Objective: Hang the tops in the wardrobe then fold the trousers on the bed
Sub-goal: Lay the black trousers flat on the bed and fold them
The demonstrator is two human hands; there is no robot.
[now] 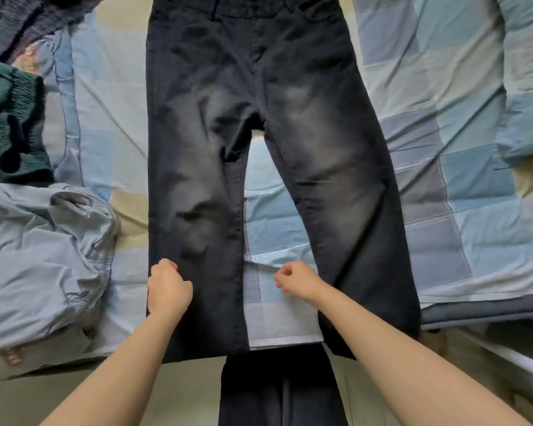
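Here we are at the bed [443, 124], covered in a blue, grey and cream checked quilt, and a pair of faded black cotton trousers [228, 118] lies spread flat on it, front up, waistband at the far end, legs splayed toward the near edge, hems just over it. The left hand [168, 290] sits curled on the outer side of the left-side leg, low down near the hem; it looks to be pinching the cloth, though the fingertips are tucked under and I can't be sure. The right hand [297, 281] hovers loosely curled over the bare quilt in the gap between the legs, holding nothing. Off to the left, a crumpled pale grey-blue garment [43, 256], a dark green one [10, 124] and a dark striped knit [19, 23] wait in a heap.

The step, by my reading: smoothing before the first fold, leg over leg. To do it well, bring the legs together so the inseams line up, flatten the creases around the knee and crotch, then lift one leg by hem and hip together and lay it squarely on the other, outer seams matching. The cloth is limp and will drag the quilt, so lift rather than slide.
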